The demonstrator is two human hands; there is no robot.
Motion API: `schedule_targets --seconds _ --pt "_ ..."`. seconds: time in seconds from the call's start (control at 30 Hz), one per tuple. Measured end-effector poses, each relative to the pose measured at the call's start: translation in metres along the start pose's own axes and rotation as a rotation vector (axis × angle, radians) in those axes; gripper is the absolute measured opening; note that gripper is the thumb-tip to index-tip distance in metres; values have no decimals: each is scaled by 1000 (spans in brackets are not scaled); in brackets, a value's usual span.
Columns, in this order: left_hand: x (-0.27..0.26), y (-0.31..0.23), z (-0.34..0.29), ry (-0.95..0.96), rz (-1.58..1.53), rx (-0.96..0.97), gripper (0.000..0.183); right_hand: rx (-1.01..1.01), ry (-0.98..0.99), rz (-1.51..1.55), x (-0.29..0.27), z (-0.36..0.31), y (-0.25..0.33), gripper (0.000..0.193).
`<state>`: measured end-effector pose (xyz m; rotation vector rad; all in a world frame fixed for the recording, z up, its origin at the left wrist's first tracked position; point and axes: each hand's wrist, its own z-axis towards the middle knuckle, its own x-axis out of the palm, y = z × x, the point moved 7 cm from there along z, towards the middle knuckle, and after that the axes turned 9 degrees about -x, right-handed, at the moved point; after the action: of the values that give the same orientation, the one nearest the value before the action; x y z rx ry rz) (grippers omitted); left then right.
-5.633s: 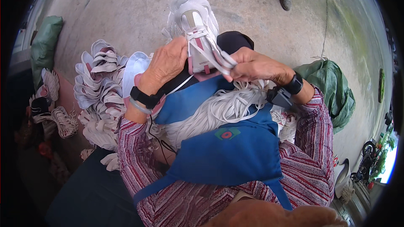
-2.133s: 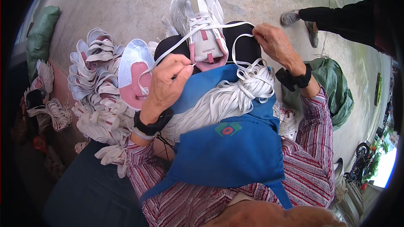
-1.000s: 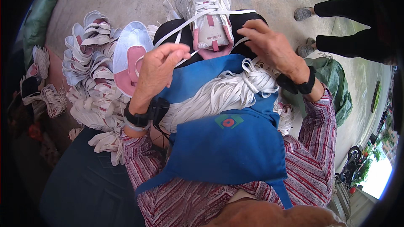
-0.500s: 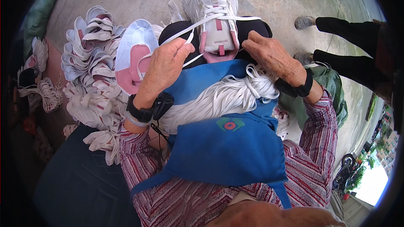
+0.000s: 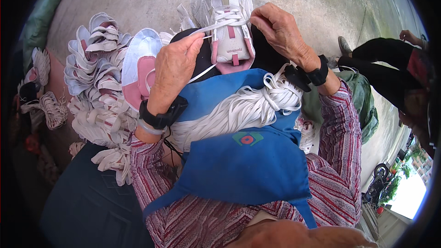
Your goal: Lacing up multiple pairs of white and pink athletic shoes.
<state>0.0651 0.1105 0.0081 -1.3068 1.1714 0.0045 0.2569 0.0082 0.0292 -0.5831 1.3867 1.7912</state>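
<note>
A white and pink shoe upper [image 5: 229, 48] rests between my knees, with white shoelace crossing its tongue. My left hand [image 5: 173, 69] is left of it, thumb and forefinger pinched on the flat white shoelace [image 5: 216, 25]. From the other side my right hand [image 5: 281, 31] reaches in, its fingertips closed on the lace near the eyelets. A loose strand slants down from below my left hand toward the shoe's pink heel edge. On my blue apron [image 5: 248, 174] lies a thick bundle of white laces [image 5: 239, 110], tied near its right end.
Stacked white and pink shoe uppers [image 5: 98, 80] are heaped at my left. A pale blue and pink upper [image 5: 140, 59] leans beside my left hand. A green sack [image 5: 356, 98] sits at my right. Beyond it is a person in dark trousers [image 5: 376, 55].
My right hand has moved up and left to the lace and gripped it. My left hand has shifted slightly down and left. The person at the right has changed position.
</note>
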Motion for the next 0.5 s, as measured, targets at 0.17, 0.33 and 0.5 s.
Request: schedule_targets --seconds 0.17,0.33,0.5 --pt "-6 -2 8 -122 79 17 20 134 81 107 3 -7 0 16" --pt "-4 -4 18 -152 77 20 20 211 34 142 1 -7 -2 19" --pt "-2 3 28 -95 -12 -58 22 264 47 158 3 -8 -6 21"
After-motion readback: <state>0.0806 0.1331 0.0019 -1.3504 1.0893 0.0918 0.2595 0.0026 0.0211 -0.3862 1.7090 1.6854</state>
